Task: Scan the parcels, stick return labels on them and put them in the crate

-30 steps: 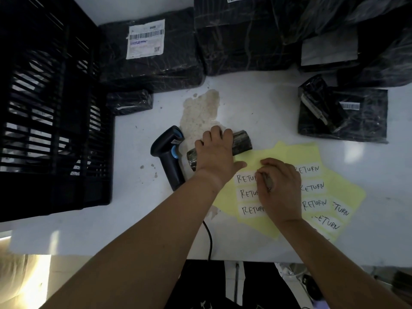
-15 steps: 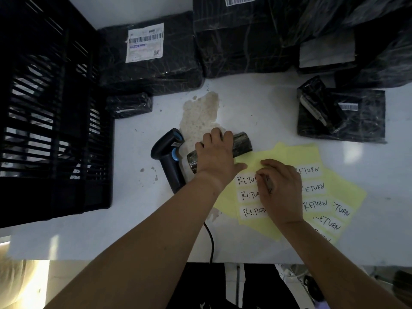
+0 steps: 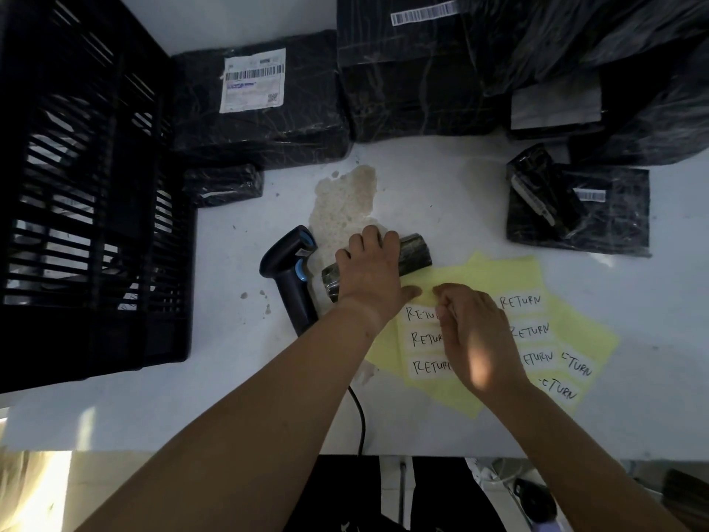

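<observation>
Parcel: small parcel (image 3: 416, 253), at 3 o'clock of the scanner (image 3: 291, 278), left hand (image 3: 370, 274) curled over it, pinning it.
Label: right hand (image 3: 475, 339) seemingly pinches a return label (image 3: 420, 313) at the yellow sheet's (image 3: 498, 274) 9 o'clock edge.
Risk: unheld sheet lifts; label creases.

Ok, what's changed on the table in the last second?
Barely anything. The right hand edged slightly left, toward the left hand, fingers curled at the top RETURN label; whether it is peeling is hidden. The left hand holds the small parcel as before; scanner and crate unmoved.
</observation>
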